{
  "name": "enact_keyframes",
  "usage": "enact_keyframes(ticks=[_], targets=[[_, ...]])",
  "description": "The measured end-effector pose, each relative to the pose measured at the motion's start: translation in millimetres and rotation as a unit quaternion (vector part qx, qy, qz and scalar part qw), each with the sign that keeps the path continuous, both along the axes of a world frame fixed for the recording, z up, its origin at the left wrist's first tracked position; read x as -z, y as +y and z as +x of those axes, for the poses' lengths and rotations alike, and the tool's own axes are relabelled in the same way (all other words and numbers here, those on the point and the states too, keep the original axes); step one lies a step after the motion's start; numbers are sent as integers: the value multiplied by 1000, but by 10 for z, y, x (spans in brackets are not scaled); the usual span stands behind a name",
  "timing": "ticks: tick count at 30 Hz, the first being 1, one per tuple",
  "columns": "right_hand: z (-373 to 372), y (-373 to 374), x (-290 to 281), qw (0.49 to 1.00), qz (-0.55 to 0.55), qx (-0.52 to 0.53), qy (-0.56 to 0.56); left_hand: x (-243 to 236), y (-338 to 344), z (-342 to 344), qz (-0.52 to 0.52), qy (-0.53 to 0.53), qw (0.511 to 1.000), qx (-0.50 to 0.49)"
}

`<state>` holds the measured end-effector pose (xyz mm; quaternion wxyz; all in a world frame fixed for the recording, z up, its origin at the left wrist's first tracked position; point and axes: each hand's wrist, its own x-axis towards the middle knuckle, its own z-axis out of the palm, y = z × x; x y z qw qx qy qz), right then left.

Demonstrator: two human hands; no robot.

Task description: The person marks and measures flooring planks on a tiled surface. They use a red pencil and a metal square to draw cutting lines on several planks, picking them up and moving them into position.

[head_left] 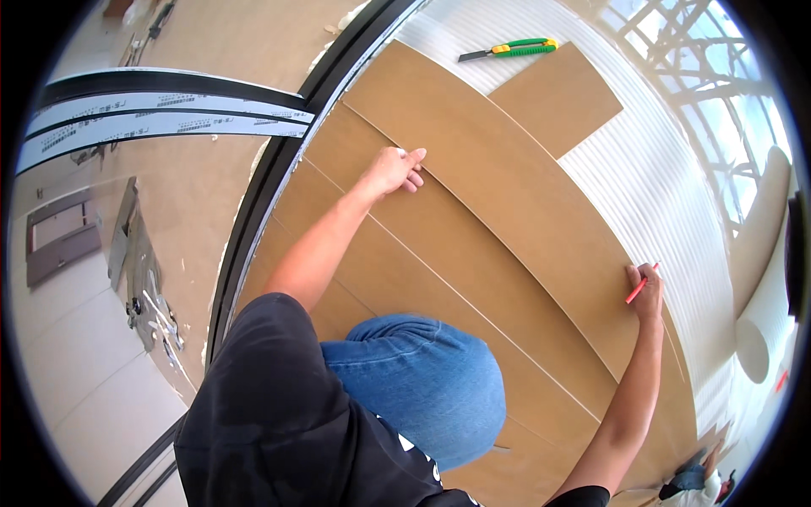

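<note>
Brown plank (498, 186), long and smooth with a matte look, lies just beyond the denim-covered knee (422, 380), its near edge a dark line against the thin-seamed boards (439, 220); hands well apart, left hand (395, 171) curled at that edge, grip uncertain, right hand (648, 291) closed round a slim red pencil (634, 294) at the far edge. For a true mark, probably best to steady the plank with the left and draw one light stroke. Farther out, ribbed white underlay (625, 186), foam-like, carries a shorter brown piece (562, 106) and, near its corner, a green-handled cutter (524, 48), blade bared.
</note>
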<state>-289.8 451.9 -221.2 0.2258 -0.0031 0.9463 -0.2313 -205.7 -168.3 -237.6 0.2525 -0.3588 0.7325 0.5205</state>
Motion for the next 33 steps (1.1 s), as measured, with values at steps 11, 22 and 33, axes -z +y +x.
enact_keyframes(ticks=[11,22,33], targets=[[3,-107,200,1000,-6,-15,11,-90,25,-58,-42,-17,999,7],[187,-368,151,996,30,47,75,-65,46,-34,-45,2,999,-12],[170,-398,211,993,4,105,61,-33,87,-36,-52,15,998,-25]])
